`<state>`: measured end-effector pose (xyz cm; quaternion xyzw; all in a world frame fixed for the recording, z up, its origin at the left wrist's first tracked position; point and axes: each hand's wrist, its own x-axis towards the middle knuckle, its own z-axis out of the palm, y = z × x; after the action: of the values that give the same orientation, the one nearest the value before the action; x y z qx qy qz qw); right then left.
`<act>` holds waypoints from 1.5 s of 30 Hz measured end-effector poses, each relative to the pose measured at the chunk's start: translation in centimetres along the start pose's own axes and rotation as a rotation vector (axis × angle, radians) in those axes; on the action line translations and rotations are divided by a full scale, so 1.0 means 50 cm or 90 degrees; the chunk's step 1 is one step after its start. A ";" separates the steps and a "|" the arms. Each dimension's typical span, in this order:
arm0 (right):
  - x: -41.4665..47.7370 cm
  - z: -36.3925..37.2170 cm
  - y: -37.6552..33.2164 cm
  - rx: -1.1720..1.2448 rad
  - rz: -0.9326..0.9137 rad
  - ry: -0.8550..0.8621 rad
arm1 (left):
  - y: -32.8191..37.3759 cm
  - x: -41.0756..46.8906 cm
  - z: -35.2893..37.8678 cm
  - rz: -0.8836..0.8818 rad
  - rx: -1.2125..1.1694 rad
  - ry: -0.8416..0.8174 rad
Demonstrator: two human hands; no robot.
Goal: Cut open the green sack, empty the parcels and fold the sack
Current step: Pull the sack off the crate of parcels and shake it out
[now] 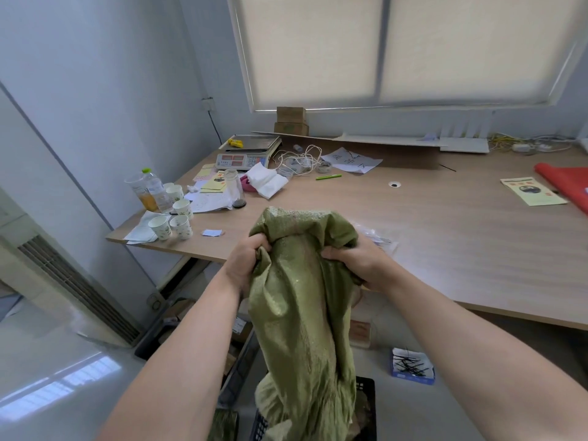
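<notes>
The green woven sack (302,300) hangs in front of me, its upper end bunched over the near edge of the wooden table (445,237) and its lower end trailing toward the floor. My left hand (245,262) grips a fold of the sack on its left side. On the right side, my right hand (359,262) clutches the bunched cloth. A clear plastic parcel (377,238) lies on the table just behind my right hand, partly hidden by the sack.
Paper cups (173,222), bottles (149,192), a glass jar (235,189), papers and a weighing scale (246,152) crowd the table's left end. A green pen (328,177), cords, a leaflet (533,190) and red cloth (564,183) lie farther off. A blue box (412,366) and black crate (366,405) sit on the floor.
</notes>
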<state>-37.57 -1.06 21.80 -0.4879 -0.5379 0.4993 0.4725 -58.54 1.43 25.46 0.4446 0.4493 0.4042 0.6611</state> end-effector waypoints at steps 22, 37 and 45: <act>0.043 -0.040 -0.002 0.101 0.075 0.219 | -0.075 0.045 -0.033 0.074 0.481 -0.075; -0.010 -0.062 0.000 -0.364 -0.081 -0.008 | -0.027 0.040 -0.038 -0.043 0.195 -0.036; -0.006 -0.079 -0.011 -0.216 -0.041 0.162 | -0.028 0.052 0.006 -0.079 0.124 -0.120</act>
<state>-33.66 -1.08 22.56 -0.6022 -0.5655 0.3206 0.4634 -57.36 3.43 23.59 0.5140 0.4488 0.2732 0.6780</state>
